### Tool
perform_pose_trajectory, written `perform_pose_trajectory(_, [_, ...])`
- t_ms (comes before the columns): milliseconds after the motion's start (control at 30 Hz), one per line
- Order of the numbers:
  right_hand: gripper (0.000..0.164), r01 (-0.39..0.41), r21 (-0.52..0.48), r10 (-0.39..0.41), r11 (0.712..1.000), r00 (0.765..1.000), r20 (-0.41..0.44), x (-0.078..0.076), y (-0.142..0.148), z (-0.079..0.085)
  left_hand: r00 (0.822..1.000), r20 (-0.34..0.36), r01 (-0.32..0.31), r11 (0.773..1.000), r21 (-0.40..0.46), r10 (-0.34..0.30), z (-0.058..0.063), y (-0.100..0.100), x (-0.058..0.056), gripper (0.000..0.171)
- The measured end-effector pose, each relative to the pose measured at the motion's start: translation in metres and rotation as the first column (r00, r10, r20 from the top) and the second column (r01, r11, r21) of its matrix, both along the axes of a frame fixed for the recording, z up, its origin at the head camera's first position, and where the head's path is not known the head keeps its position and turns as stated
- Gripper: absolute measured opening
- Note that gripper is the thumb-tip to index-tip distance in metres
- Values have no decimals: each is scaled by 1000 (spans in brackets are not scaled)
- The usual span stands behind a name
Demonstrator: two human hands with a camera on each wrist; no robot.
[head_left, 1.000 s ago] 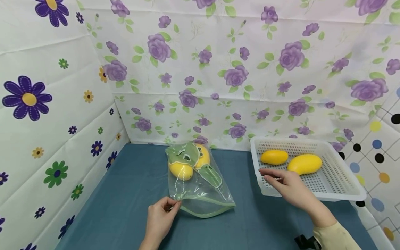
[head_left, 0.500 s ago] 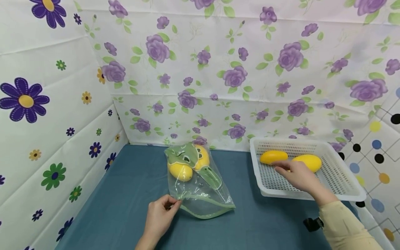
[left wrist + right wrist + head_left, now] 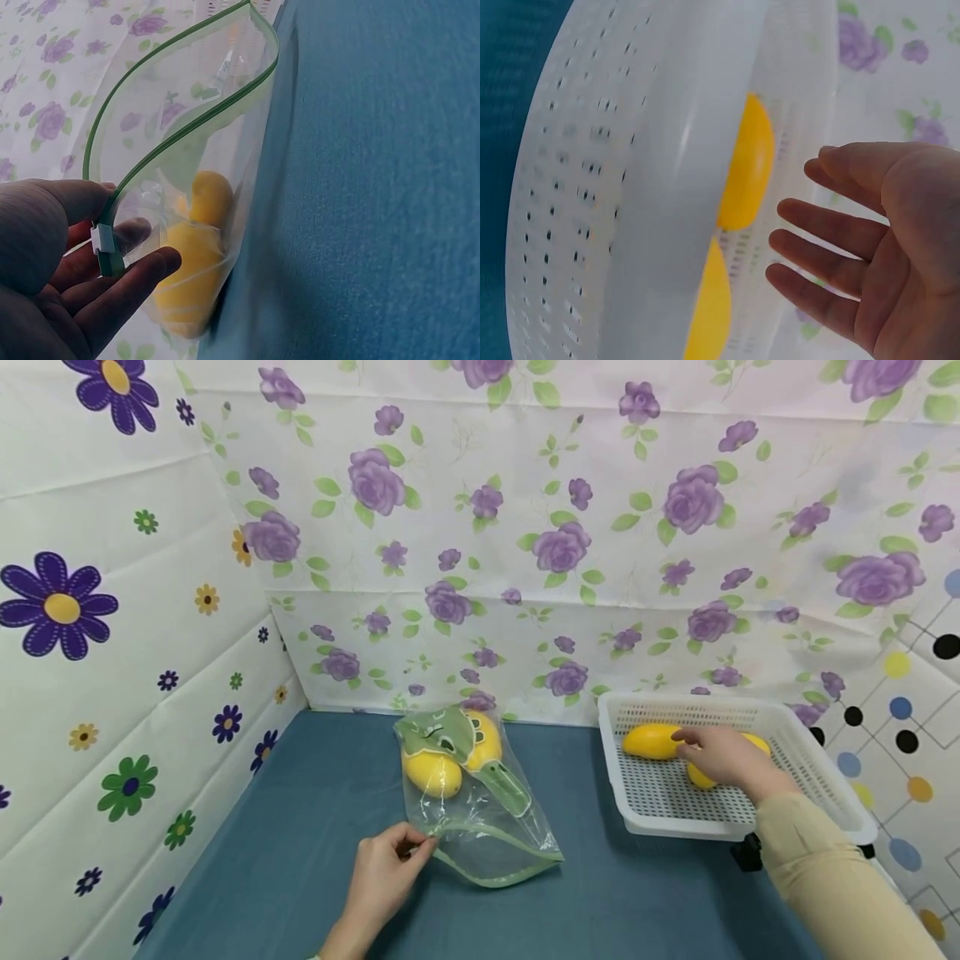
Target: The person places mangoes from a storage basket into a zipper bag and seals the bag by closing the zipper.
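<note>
My left hand [image 3: 382,877] pinches one corner of a clear zip bag [image 3: 498,884] by its green-edged mouth, which gapes. A white slider [image 3: 102,238] sits at that corner, between the fingers in the left wrist view. Inside the bag lie yellow mangoes [image 3: 432,774], partly behind its green printed pattern. Over the white basket [image 3: 667,829] is my right hand [image 3: 723,756], fingers spread and loosely bent with nothing in them. Its fingertips overlap the end of the left mango [image 3: 647,742] in the head view. The right mango [image 3: 701,777] is partly hidden under this hand.
A blue cloth [image 3: 592,893] covers the table. Behind stands a wall sheet [image 3: 450,543] with purple flowers, and patterned sheets flank both sides. A small black device [image 3: 747,853] shows below the right sleeve [image 3: 817,860].
My right hand has moved right and away from me, from the basket's near left side to over the mangoes. The left hand keeps its pinch on the bag's corner.
</note>
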State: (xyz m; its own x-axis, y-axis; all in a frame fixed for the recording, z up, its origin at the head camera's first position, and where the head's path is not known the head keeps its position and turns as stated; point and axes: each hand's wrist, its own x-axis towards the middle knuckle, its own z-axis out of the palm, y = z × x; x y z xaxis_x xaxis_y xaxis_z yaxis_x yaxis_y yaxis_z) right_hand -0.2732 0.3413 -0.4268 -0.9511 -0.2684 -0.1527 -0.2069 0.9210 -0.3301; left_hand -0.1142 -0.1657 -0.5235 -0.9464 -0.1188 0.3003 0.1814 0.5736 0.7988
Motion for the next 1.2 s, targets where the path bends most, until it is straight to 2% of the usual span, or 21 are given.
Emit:
perform_pose_trajectory(200, [46, 11, 50, -14, 999, 998, 53, -14, 5, -7, 1000, 6, 3, 1000, 3, -3, 1, 1, 1, 22])
perform_pose_trajectory(500, [66, -3, 119, -5, 993, 998, 68, -27, -2, -14, 1000, 2, -2, 1000, 6, 2, 2, -1, 2, 23])
perform_pose_trajectory(767, [71, 15, 169, -27, 985, 997, 72, -25, -19, -8, 1000, -1, -2, 1000, -6, 2, 6, -3, 3, 24])
perform_pose_trajectory(1033, [68, -3, 184, -19, 983, 993, 119, -23, -32, 0, 1000, 9, 12, 1000, -6, -12, 9, -6, 3, 23])
perform_pose_trajectory(1200, [54, -25, 187, 4, 982, 994, 110, -26, -30, 4, 1000, 13, 11, 1000, -4, -11, 9, -7, 3, 21])
